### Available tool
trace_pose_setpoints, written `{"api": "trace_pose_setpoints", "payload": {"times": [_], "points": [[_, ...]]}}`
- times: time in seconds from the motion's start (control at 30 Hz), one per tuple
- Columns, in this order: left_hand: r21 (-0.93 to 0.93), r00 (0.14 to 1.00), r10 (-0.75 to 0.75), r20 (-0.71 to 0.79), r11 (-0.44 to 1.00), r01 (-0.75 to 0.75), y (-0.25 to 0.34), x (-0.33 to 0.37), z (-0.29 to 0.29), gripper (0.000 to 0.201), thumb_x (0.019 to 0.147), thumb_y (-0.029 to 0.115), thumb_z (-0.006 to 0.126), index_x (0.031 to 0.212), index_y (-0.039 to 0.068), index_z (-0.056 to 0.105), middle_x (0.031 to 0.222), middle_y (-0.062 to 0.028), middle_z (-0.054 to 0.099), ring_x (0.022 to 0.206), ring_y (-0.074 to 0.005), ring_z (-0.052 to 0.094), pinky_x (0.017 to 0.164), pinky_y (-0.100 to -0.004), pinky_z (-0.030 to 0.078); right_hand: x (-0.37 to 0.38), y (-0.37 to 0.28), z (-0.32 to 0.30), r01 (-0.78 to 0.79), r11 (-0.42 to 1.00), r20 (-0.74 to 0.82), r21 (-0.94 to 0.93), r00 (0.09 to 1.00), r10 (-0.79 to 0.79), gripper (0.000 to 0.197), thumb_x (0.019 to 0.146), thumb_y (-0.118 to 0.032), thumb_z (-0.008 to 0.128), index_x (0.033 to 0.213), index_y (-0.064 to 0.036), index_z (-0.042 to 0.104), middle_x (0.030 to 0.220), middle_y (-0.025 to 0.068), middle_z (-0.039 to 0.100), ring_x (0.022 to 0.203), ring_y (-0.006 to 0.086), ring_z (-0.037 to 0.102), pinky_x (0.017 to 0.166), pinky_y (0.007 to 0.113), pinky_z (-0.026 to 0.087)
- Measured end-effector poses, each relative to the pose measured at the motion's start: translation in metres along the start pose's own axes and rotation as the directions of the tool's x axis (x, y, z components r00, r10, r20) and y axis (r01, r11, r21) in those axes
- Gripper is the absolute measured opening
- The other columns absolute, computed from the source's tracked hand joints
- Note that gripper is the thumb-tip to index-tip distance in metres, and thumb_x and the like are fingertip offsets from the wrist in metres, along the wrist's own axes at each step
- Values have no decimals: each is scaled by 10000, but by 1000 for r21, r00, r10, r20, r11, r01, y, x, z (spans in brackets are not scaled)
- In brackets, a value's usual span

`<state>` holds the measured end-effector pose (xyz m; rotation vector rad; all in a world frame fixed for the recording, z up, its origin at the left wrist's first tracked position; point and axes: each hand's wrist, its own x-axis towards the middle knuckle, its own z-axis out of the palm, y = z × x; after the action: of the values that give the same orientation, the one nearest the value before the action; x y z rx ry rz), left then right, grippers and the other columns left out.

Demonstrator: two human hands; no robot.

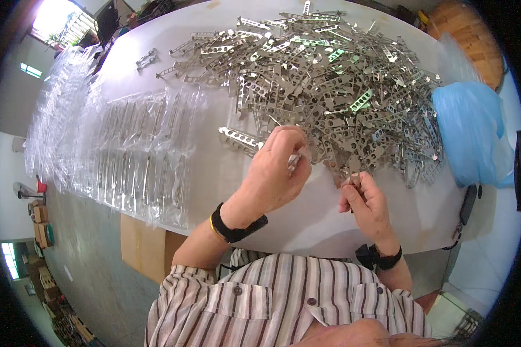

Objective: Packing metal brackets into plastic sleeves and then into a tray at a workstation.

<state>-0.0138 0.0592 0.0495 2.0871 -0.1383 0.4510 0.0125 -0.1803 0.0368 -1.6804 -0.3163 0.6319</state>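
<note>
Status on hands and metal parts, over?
Left hand curled around something shiny, details hidden. Right hand pinching a metal part. Metal pile just ahead; blue bag off right.

Cream shirt [295, 283] with dark stripes, buttons [311, 301] and chest pockets [252, 302], black wristbands [230, 231], thin yellow bracelet [215, 227].

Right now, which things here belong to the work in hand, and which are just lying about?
Seemingly in use: heap of perforated metal pieces; metal piece in the right hand; shiny item in the left hand, partly hidden; clear plastic packets.

Seemingly just lying about: blue plastic bag; cardboard box.
</note>
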Motion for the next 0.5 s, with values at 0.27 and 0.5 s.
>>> {"api": "trace_pose_setpoints", "payload": {"times": [0.27,0.5], "points": [[-837,970,-103,221,491,243,-4,-27,14,142,957,-20,566,1000,44,448,1175,-132,525,1114,-240,620,1010,-433,510,14,-14,9,12,960,-79,280,997,10,226,1058,-252,530,1139,-42,513,1042,86,684,755,108,655,662,229,512],[-822,951,28,308,511,252,-17,-38,33,138,945,-50,544,1001,42,458,1184,-135,546,1186,-235,580,1050,-393,464,21,0,7,-17,908,-172,418,980,98,163,1034,-234,581,1065,-77,551,890,27,651,679,72,601,565,214,436]]}}
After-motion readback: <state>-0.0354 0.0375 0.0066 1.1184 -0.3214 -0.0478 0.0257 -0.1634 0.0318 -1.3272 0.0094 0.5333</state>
